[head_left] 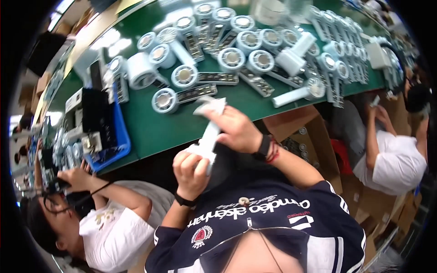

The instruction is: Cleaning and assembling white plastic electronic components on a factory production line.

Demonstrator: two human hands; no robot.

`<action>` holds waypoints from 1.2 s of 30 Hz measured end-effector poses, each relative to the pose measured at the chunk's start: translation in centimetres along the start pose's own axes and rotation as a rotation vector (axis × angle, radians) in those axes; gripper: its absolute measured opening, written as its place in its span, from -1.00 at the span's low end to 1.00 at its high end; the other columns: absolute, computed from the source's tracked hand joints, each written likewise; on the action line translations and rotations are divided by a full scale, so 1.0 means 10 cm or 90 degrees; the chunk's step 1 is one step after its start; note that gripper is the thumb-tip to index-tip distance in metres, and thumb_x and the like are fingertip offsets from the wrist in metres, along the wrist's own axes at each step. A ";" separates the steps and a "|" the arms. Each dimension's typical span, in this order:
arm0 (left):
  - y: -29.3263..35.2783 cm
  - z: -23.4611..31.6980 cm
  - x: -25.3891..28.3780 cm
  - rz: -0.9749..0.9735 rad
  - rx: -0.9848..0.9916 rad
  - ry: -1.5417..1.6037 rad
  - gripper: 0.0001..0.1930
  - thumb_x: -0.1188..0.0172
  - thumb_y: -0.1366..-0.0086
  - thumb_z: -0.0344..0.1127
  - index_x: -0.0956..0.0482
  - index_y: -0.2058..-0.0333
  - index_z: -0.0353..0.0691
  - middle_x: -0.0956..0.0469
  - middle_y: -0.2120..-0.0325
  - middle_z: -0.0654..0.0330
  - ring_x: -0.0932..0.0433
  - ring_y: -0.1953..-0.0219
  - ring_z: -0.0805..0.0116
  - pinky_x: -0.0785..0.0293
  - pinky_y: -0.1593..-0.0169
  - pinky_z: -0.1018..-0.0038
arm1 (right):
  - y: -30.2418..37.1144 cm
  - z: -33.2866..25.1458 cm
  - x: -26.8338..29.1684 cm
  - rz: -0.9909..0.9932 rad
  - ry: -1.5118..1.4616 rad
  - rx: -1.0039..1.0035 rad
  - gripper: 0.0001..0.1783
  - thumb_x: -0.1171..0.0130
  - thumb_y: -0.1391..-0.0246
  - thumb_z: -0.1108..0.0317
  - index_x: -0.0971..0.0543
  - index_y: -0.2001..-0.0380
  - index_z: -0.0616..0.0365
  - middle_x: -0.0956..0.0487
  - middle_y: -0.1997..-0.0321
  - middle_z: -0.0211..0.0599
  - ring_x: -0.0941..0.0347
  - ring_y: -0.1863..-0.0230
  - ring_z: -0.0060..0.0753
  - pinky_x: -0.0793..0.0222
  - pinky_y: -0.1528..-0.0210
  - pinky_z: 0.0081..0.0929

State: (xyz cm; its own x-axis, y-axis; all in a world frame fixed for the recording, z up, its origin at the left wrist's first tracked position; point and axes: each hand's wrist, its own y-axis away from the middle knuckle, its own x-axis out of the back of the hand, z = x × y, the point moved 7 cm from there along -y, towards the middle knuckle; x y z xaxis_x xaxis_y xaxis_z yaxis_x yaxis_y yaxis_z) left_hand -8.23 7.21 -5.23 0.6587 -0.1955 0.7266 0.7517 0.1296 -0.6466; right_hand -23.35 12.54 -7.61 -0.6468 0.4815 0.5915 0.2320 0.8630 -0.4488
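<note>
Both my hands are in front of my body, just off the near edge of the table. Between them is a long white plastic piece (pixel 210 136), slightly blurred. My left hand (pixel 190 170) is closed around its lower end. At the upper end, my right hand (pixel 239 129) pinches it with thumb and fingers, beside a thin white flap smeared by motion. Nearest on the table lies a pale-blue device with a round head (pixel 165 100) and an open handle (pixel 196 93) showing its inner parts. Several similar devices (pixel 184 76) lie behind it.
A blue tray (pixel 122 132) with black and white boxes stands at the table's left. More devices crowd the green table (pixel 150 132) toward the right. A cardboard box (pixel 321 141) sits below the edge. Co-workers sit on the left (pixel 118 214) and the right (pixel 393 157).
</note>
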 end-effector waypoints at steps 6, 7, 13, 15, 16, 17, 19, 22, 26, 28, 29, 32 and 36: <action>0.15 0.02 -0.01 0.040 0.019 -0.031 -0.53 -0.35 0.11 -0.50 -0.43 0.16 -0.10 -0.36 0.19 0.18 -0.39 0.13 0.14 -0.48 0.08 0.19 | 0.04 -0.21 -0.11 -0.061 -0.007 0.105 -0.16 0.14 -0.24 -0.24 -0.34 -0.19 0.41 -0.47 -0.12 0.15 -0.37 -0.18 0.16 -0.20 -0.28 -0.15; 0.18 0.05 0.00 0.049 0.007 -0.030 -0.51 -0.36 0.12 -0.51 -0.43 0.16 -0.10 -0.36 0.18 0.18 -0.39 0.13 0.14 -0.48 0.09 0.19 | 0.00 0.06 -0.04 -0.076 0.030 0.012 -0.17 0.17 -0.26 -0.23 -0.34 -0.19 0.43 -0.45 -0.14 0.17 -0.35 -0.21 0.14 -0.16 -0.30 -0.17; 0.05 -0.04 0.01 0.056 0.090 -0.013 -0.41 -0.43 0.16 -0.49 -0.36 0.11 -0.12 -0.36 0.15 0.09 -0.43 0.11 0.05 -0.49 0.11 0.18 | 0.06 0.33 0.27 0.118 -0.223 -0.189 -0.28 0.18 -0.33 -0.07 -0.33 -0.18 0.48 -0.42 -0.17 0.22 -0.32 -0.25 0.11 -0.14 -0.32 -0.26; -0.02 -0.08 0.05 0.033 0.138 0.027 -0.35 -0.48 0.19 -0.46 -0.30 0.10 -0.15 -0.37 0.15 0.05 -0.45 0.10 -0.04 -0.47 0.10 0.18 | 0.10 0.23 0.30 0.204 -0.287 -0.219 -0.31 0.17 -0.34 -0.02 -0.32 -0.19 0.47 -0.41 -0.17 0.25 -0.31 -0.26 0.12 -0.13 -0.32 -0.28; -0.05 -0.08 0.06 0.032 0.139 0.025 -0.35 -0.48 0.19 -0.46 -0.30 0.10 -0.15 -0.37 0.15 0.05 -0.45 0.10 -0.04 -0.47 0.10 0.18 | 0.11 0.10 0.25 0.204 -0.290 -0.219 -0.31 0.17 -0.34 -0.02 -0.32 -0.19 0.47 -0.41 -0.17 0.25 -0.31 -0.26 0.12 -0.13 -0.32 -0.28; -0.07 -0.11 0.06 0.003 0.173 0.030 -0.35 -0.48 0.17 -0.45 -0.29 0.09 -0.19 -0.36 0.13 0.01 -0.46 0.10 -0.06 -0.48 0.10 0.19 | 0.05 -0.26 0.09 0.069 -0.211 -0.083 -0.31 0.18 -0.35 -0.02 -0.31 -0.20 0.48 -0.40 -0.18 0.27 -0.30 -0.27 0.15 -0.13 -0.32 -0.27; -0.06 -0.12 0.06 -0.062 0.242 0.044 -0.33 -0.46 0.12 -0.43 -0.27 0.05 -0.28 -0.35 0.10 -0.08 -0.47 0.10 -0.09 -0.50 0.09 0.19 | 0.05 -0.46 -0.09 -0.062 -0.135 0.048 -0.31 0.20 -0.35 -0.02 -0.30 -0.20 0.48 -0.40 -0.18 0.28 -0.30 -0.27 0.17 -0.13 -0.32 -0.25; 0.01 -0.18 0.09 -0.087 0.334 0.130 -0.31 -0.47 0.10 -0.39 -0.24 0.02 -0.33 -0.35 0.10 -0.08 -0.47 0.11 -0.08 -0.49 0.09 0.20 | -0.03 0.10 -0.06 0.063 -0.143 -0.144 -0.25 0.18 -0.32 -0.09 -0.30 -0.21 0.47 -0.39 -0.19 0.28 -0.26 -0.29 0.21 -0.09 -0.35 -0.14; 0.05 -0.34 0.09 -0.162 0.472 0.246 -0.26 -0.49 0.04 -0.29 -0.21 -0.02 -0.38 -0.33 0.11 -0.08 -0.46 0.09 -0.05 -0.47 0.07 0.23 | 0.02 -0.52 -0.22 -0.028 -0.111 0.066 -0.26 0.14 -0.31 -0.07 -0.30 -0.21 0.46 -0.40 -0.16 0.30 -0.28 -0.25 0.29 -0.11 -0.32 -0.07; 0.09 -0.40 0.10 -0.195 0.519 0.282 -0.24 -0.49 0.02 -0.25 -0.19 -0.03 -0.39 -0.32 0.11 -0.08 -0.46 0.08 -0.03 -0.46 0.06 0.24 | -0.07 -0.25 -0.18 0.002 -0.102 0.028 -0.24 0.13 -0.30 -0.09 -0.29 -0.22 0.46 -0.40 -0.16 0.30 -0.28 -0.25 0.29 -0.11 -0.33 -0.05; 0.10 -0.41 0.10 -0.199 0.507 0.294 -0.24 -0.48 0.00 -0.21 -0.19 -0.04 -0.39 -0.31 0.11 -0.07 -0.45 0.07 -0.02 -0.45 0.05 0.25 | -0.15 -0.08 -0.12 0.031 -0.090 -0.011 -0.22 0.12 -0.28 -0.11 -0.29 -0.22 0.45 -0.40 -0.15 0.30 -0.28 -0.25 0.30 -0.10 -0.33 -0.03; 0.11 -0.42 0.10 -0.207 0.482 0.318 -0.23 -0.47 -0.05 -0.14 -0.18 -0.05 -0.40 -0.30 0.12 -0.06 -0.45 0.05 0.01 -0.43 0.02 0.26 | -0.06 -0.14 -0.14 0.026 -0.091 0.005 -0.20 0.11 -0.27 -0.13 -0.28 -0.23 0.45 -0.41 -0.15 0.29 -0.28 -0.24 0.31 -0.10 -0.33 -0.02; 0.14 -0.40 0.06 -0.226 0.480 0.332 -0.21 -0.44 -0.07 -0.07 -0.17 -0.07 -0.41 -0.29 0.09 -0.07 -0.43 0.03 0.02 -0.39 -0.03 0.27 | -0.06 -0.23 -0.17 -0.016 -0.089 0.062 -0.18 0.12 -0.27 -0.15 -0.27 -0.23 0.46 -0.41 -0.16 0.28 -0.27 -0.25 0.31 -0.11 -0.32 -0.03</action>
State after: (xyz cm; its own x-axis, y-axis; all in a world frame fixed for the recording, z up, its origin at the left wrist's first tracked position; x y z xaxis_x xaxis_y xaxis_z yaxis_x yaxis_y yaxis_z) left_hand -6.93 3.42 -6.65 0.4304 -0.7242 0.5388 0.8459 0.5319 0.0392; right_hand -20.68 11.58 -6.80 -0.7482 0.4279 0.5071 0.1469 0.8521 -0.5023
